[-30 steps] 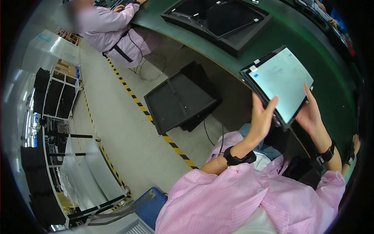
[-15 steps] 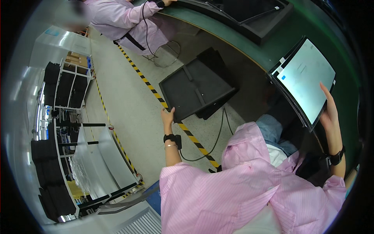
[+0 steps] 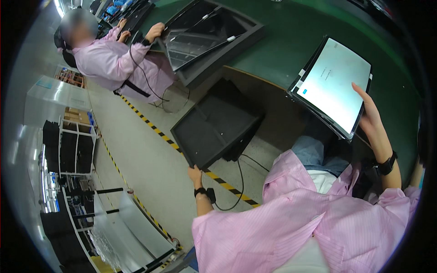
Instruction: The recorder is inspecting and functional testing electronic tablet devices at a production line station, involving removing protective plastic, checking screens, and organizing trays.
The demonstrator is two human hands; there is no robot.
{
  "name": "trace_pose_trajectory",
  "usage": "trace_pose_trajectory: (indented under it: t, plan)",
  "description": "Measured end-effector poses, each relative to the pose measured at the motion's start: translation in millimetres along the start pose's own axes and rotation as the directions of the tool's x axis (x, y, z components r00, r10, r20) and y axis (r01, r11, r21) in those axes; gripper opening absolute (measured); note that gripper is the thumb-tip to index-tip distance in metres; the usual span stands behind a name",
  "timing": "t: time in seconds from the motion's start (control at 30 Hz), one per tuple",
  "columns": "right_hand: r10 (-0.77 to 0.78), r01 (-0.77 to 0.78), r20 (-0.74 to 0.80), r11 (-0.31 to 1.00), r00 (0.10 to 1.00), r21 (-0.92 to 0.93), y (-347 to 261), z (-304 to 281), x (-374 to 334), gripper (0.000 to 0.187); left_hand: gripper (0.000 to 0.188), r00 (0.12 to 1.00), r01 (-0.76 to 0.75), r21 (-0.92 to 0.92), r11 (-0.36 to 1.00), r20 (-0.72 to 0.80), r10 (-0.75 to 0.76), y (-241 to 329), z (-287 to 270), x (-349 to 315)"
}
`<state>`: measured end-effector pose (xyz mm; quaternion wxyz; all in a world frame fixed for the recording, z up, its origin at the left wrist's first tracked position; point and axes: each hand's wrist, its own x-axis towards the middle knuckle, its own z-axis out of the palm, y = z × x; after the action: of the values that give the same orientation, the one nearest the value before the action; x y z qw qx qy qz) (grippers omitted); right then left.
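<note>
My right hand (image 3: 372, 116) holds a thin tablet-like panel with a bright, lit screen (image 3: 334, 84) by its right edge, thumb over the front and fingers underneath. The panel lies tilted over the near edge of the green table, with dark sheet-like layers under its left side. Low on the left, my left hand (image 3: 195, 176) grips the near corner of a black tray (image 3: 209, 129). That tray rests at an angle on a stack of similar black trays beside the table. A dark band with a cable sits on my left wrist.
A co-worker in pink (image 3: 109, 68) sits at the far left, a hand on another black tray (image 3: 218, 59) holding dark panels on the green table (image 3: 282, 50). Striped floor tape (image 3: 145, 120) runs beside the stack. White racks (image 3: 77, 145) stand at the left.
The view has swung so that more of the co-worker and the far tray shows. My left hand still holds the black tray's corner, and the lit panel stays in my right hand.
</note>
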<state>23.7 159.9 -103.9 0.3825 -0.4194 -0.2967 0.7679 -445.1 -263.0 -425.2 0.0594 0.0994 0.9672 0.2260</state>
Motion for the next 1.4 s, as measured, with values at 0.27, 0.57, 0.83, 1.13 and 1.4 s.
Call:
trace_pose_trajectory:
  t: [0.27, 0.57, 0.83, 1.13, 1.4]
  plan:
    - [-0.085, 0.086, -0.016, 0.989, 0.996, 0.119, 5.1, -5.7, -2.9, 0.041, 0.042, 0.961, 0.249, -0.769, 0.589, 0.27, -0.053, 20.1, -106.1, -78.7]
    - [-0.236, 0.244, -0.066, 0.957, 0.97, 0.158, 0.9, -11.5, -61.8, 0.037, 0.046, 0.99, 0.138, -0.95, 0.281, 0.133, -0.035, 20.8, -197.2, -212.2]
    - [-0.324, 0.343, -0.142, 0.929, 0.936, 0.14, -29.4, -30.8, -116.6, 0.032, 0.046, 0.979, 0.057, -0.856, 0.514, 0.149, 0.141, 216.1, -198.3, -176.5]
    - [-0.31, 0.283, -0.088, 0.93, 0.947, -0.233, -49.7, -44.0, -97.9, 0.034, 0.039, 0.644, -0.092, -0.785, 0.613, 0.423, 0.638, 423.3, -109.1, -240.2]
    - [-0.131, 0.129, 0.017, 0.935, 0.991, -0.331, -62.6, -38.7, -36.1, 0.045, 0.043, 0.587, -0.16, -0.922, 0.352, 0.198, 0.785, 441.3, -92.1, -280.4]
